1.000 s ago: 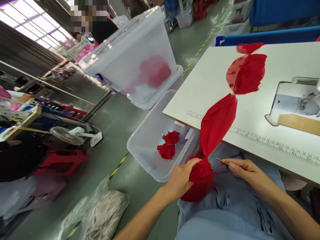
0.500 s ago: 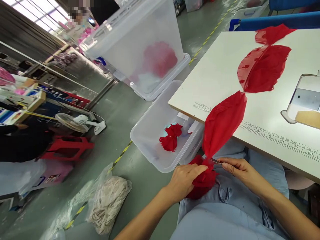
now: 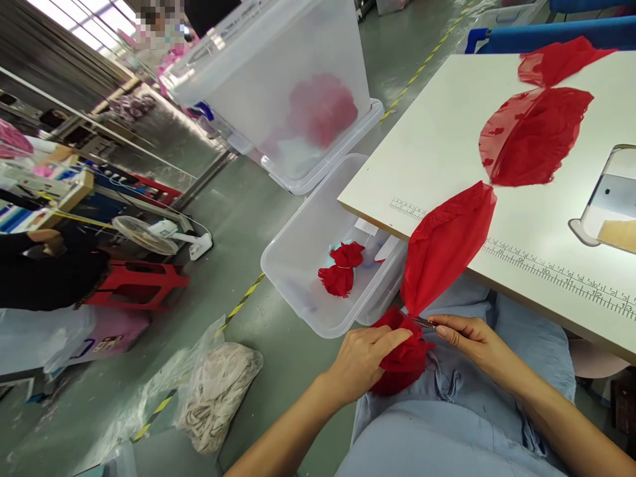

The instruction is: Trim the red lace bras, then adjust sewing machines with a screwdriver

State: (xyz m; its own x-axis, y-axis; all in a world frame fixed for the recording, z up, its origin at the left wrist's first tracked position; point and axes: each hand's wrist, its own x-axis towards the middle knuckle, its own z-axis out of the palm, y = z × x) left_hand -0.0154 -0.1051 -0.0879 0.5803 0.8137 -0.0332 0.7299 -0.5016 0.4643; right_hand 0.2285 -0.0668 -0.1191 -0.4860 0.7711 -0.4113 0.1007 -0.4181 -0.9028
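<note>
A chain of red mesh fabric pieces (image 3: 447, 245) runs from the white sewing table (image 3: 437, 146) down over its edge to my lap. My left hand (image 3: 362, 358) is closed on a bunched red piece (image 3: 402, 364) at the chain's lower end. My right hand (image 3: 467, 338) pinches small metal thread snips (image 3: 422, 322), their tip at the narrow joint between the bunched piece and the hanging piece. Two more red pieces (image 3: 536, 136) lie flat further up the table.
An open clear plastic bin (image 3: 303, 265) on the floor holds a red bundle (image 3: 342, 270). A larger lidded clear bin (image 3: 278, 93) with red fabric stands behind it. A bag of pale cords (image 3: 213, 394) lies on the floor. Another person's dark sleeve (image 3: 44, 271) is at left.
The snips' tip moved left from beside the fabric into the joint between the pieces. My left hand shifted its grip on the bunched piece. The view tilted a little.
</note>
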